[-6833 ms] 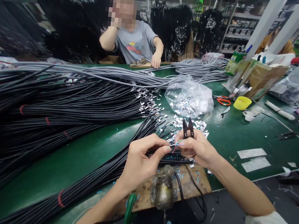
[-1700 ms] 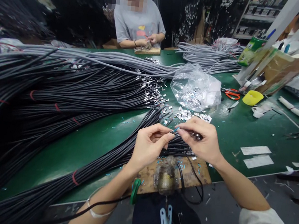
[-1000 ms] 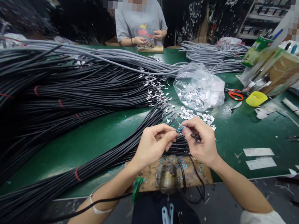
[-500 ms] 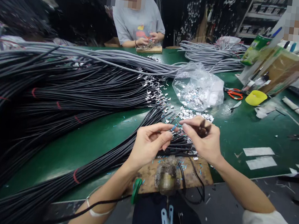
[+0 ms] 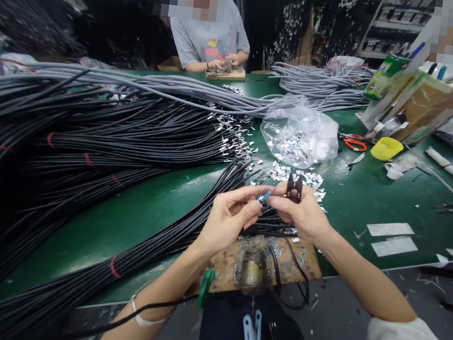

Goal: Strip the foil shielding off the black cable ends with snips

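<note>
My left hand [image 5: 227, 216] is closed, pinching a short blue wire end [image 5: 266, 197] between thumb and index finger. My right hand [image 5: 301, 211] is wrapped round small dark cutters [image 5: 294, 188], whose jaws point up and stand apart. The right thumb and fingertips meet the left fingertips at the blue wire; whether they grip it I cannot tell. Just under both hands, black cables [image 5: 273, 224] end in bared tips on the table. Nearer me, a worn metal device [image 5: 254, 271] sits on a wooden board [image 5: 222, 281] scattered with blue scraps.
Bundles of black cable [image 5: 152, 139] and grey cable [image 5: 170, 88] fill the left. A clear plastic bag [image 5: 300, 132] lies ahead, with orange-handled scissors [image 5: 354, 142] and yellow tape [image 5: 386, 149] to its right. Across the green table [image 5: 353, 206] another person [image 5: 209, 37] works.
My right hand has moved in slightly so its fingertips meet the left ones. The cutters have turned and now show upright jaws. My left hand has barely shifted.
</note>
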A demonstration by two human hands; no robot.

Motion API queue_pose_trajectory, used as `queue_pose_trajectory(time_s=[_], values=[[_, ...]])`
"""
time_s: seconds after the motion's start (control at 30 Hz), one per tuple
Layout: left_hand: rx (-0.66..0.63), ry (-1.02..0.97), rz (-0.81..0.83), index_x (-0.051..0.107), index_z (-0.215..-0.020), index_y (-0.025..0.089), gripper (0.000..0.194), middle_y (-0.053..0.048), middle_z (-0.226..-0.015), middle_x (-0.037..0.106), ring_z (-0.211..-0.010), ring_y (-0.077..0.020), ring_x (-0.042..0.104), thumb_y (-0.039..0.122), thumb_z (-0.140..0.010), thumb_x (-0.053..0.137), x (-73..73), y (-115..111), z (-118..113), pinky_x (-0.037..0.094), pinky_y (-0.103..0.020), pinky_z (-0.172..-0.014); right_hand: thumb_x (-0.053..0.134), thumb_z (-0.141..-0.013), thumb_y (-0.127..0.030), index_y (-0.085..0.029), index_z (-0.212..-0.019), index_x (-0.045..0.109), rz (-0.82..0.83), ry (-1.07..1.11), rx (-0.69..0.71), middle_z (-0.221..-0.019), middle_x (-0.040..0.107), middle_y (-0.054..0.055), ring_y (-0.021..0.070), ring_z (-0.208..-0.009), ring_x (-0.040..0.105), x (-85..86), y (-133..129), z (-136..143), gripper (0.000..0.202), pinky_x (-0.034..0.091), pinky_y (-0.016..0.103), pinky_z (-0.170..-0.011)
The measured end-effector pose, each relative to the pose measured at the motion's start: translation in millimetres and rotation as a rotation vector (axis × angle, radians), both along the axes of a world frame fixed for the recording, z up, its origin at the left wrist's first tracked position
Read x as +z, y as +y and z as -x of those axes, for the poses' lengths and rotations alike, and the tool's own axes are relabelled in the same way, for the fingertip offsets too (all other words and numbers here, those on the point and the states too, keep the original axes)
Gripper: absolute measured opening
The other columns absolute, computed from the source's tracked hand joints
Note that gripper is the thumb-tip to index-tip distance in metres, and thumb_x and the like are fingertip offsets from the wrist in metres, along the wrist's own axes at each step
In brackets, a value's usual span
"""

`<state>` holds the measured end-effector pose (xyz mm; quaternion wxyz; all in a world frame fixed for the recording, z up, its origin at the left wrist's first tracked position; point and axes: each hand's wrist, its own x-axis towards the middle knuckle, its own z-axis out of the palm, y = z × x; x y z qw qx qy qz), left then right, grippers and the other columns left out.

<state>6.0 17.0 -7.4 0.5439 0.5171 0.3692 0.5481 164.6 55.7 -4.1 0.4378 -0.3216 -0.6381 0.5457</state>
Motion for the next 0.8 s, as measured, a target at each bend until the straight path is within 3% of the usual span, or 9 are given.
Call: queue_pose_trajectory(time_s=[0.07,0.2,0.3,0.4,0.53,0.8], values=[[0.015,0.009,-0.039,0.070,-0.092,0.015,0.023,0.001,-0.063,0.054,-0.045,-0.0035,0.042,0.033,-0.078,0.067,-2.5,0.5,2.4,0.033,-0.018,-0.041,0.063,-0.078,-0.032,-0.017,-0.073,0.067,0.010,-0.057,0.003,-0.047,0.043,-0.008,0.0047,-0.040,0.031,-0.5,-1.1,0.9,0.017,0.027,0.021,-0.041],[0.108,0.055,-0.027,0.071,-0.089,0.015,0.020,0.002,-0.057,0.056,-0.044,-0.0051,0.047,0.029,-0.075,0.070,1.7,-1.1,2.7,0.037,-0.017,-0.041,0.062,-0.080,-0.026,-0.018,-0.083,0.069,-0.321,-0.175,-0.262,-0.068,0.061,0.000,0.0089,-0.058,0.051,7.7,-8.9,-2.1,0.012,0.040,0.024,-0.053],[0.176,0.084,0.025,0.070,-0.080,0.013,0.019,0.002,-0.054,0.058,-0.044,-0.0070,0.053,0.027,-0.068,0.074,9.9,-3.1,-1.2,0.042,-0.018,-0.041,0.065,-0.079,-0.026,-0.021,-0.102,0.067,-0.456,-0.197,-0.258,-0.085,0.066,0.002,0.0120,-0.071,0.057,13.5,-13.8,-4.9,0.024,0.046,0.027,-0.063],[0.196,0.111,0.082,0.067,-0.070,0.011,0.021,0.001,-0.052,0.059,-0.042,-0.0077,0.054,0.026,-0.061,0.078,14.9,-3.3,-4.9,0.044,-0.019,-0.042,0.065,-0.079,-0.021,-0.021,-0.094,0.068,-0.547,-0.195,-0.261,-0.080,0.066,0.002,0.0129,-0.071,0.058,13.9,-15.4,-4.8,0.016,0.046,0.028,-0.064],[0.120,0.135,0.118,0.063,-0.067,0.012,0.025,0.003,-0.044,0.056,-0.037,-0.0060,0.048,0.032,-0.064,0.077,13.1,-1.9,-4.9,0.039,-0.017,-0.038,0.062,-0.081,-0.021,-0.018,-0.079,0.066,-0.504,-0.144,-0.252,-0.071,0.061,0.001,0.0117,-0.064,0.055,9.9,-12.8,-2.7,0.006,0.044,0.026,-0.058],[0.005,0.007,0.081,0.056,-0.065,0.013,0.032,0.004,-0.046,0.053,-0.036,-0.0046,0.046,0.038,-0.066,0.076,4.2,1.3,-3.7,0.034,-0.016,-0.036,0.059,-0.084,-0.027,-0.018,-0.076,0.061,-0.324,0.037,-0.113,-0.068,0.054,-0.001,0.0105,-0.062,0.052,-3.8,-6.1,3.4,0.012,0.041,0.025,-0.056]])
